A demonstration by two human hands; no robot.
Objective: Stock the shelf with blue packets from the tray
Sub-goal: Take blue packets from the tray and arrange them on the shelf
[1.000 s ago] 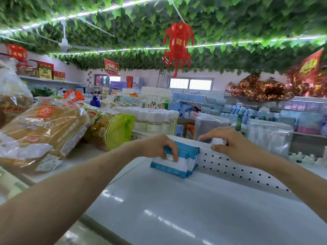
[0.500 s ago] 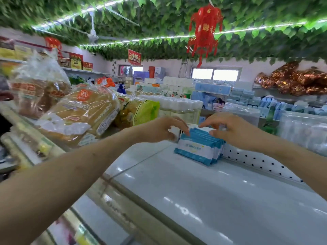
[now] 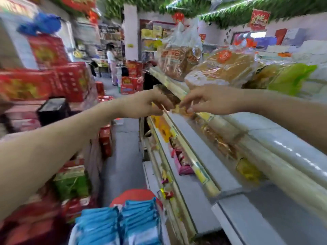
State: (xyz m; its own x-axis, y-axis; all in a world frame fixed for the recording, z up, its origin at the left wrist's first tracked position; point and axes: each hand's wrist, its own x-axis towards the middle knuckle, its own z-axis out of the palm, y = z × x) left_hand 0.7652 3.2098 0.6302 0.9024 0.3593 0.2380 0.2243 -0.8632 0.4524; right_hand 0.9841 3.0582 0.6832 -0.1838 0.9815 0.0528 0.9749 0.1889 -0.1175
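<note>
Glossy white shelf top (image 3: 292, 149), clear crinkled plastic bread bags (image 3: 221, 68), shiny blue packets (image 3: 138, 220).

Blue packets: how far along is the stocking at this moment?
Done: nothing can be confirmed; none shows on the visible part of the top shelf. In hand: nothing; the left hand and right hand are both empty, fingers relaxed, by the shelf edge. Left: two rows of blue packets wait low in front, so much remains.

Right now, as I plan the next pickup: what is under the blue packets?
A red rounded surface shows past the blue packets, likely the tray or its support. The packets cover the rest, so what they rest on cannot be seen.
</note>
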